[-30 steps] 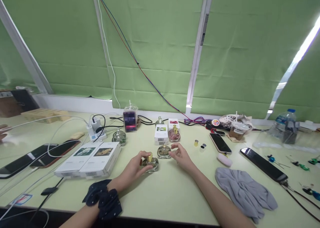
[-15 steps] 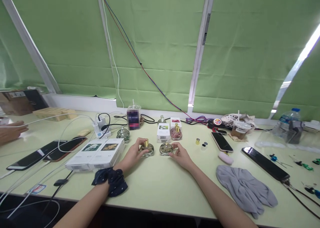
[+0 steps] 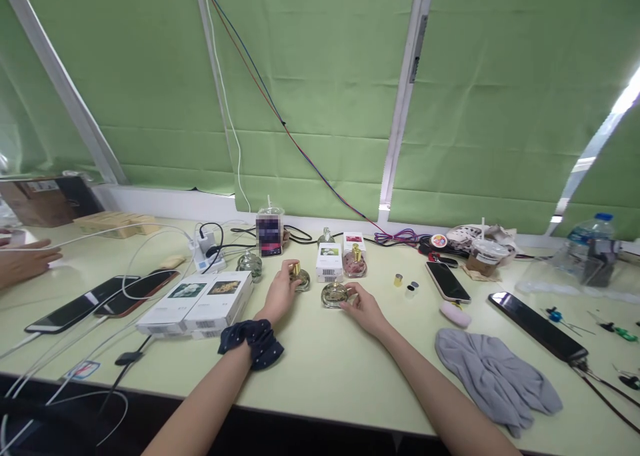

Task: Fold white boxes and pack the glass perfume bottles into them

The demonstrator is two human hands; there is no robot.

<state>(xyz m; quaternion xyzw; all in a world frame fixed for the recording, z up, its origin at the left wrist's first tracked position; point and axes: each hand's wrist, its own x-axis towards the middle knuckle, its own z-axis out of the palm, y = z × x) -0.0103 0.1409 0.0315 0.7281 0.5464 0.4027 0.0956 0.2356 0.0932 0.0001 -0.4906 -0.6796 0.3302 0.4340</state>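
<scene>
My left hand point(image 3: 281, 295) reaches forward and grips a small round glass perfume bottle with a gold cap point(image 3: 299, 277) that rests on the pale green table point(image 3: 330, 363). My right hand point(image 3: 364, 305) curls around the right side of a second clear round bottle point(image 3: 334, 295) and touches it. Just behind stand a small white box with a barcode point(image 3: 329, 263), a pink bottle with a gold cap point(image 3: 355, 263) and another white box point(image 3: 354, 241). A dark scrunchie point(image 3: 253, 341) is on my left wrist.
Two flat white boxes point(image 3: 203, 299) lie left of my hands, beside phones point(image 3: 103, 298) on white cables. A power strip point(image 3: 207, 256) and a plastic cup point(image 3: 270, 233) stand behind. Right: loose caps point(image 3: 405, 284), phones point(image 3: 447, 281), grey cloth point(image 3: 495, 379), water bottle point(image 3: 585, 246). Another person's hand point(image 3: 23, 263) is far left.
My left hand has carried the gold-capped bottle forward, away from me, and set it beside the white box. My right hand stayed by the clear bottle. The camera tilted up slightly.
</scene>
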